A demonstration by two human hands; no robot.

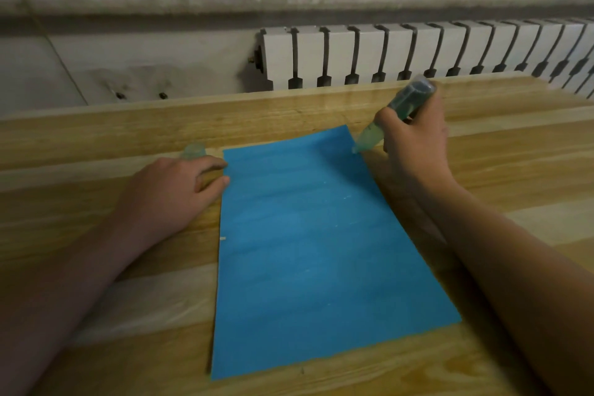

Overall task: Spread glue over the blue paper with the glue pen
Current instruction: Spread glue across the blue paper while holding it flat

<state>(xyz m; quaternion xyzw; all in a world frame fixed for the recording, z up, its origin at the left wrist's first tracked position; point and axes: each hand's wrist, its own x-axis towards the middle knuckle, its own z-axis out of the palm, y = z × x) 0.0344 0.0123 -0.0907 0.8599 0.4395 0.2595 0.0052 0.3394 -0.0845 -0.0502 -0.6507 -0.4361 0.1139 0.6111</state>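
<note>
Holding glue pen [406, 100] clenched in right grip [414, 151], tip at far right edge of blue paper [305, 251] lying lengthwise toward the body (left grip [173, 190], relaxed, touching far left edge).

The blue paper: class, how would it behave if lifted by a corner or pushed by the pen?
Probably floppy: the blue paper is a thin sheet lying flat on the table, so a lifted corner would likely droop. Likely light and apt to slide on the smooth wood under the glue pen; the left hand at its edge seems to steady it.
</note>
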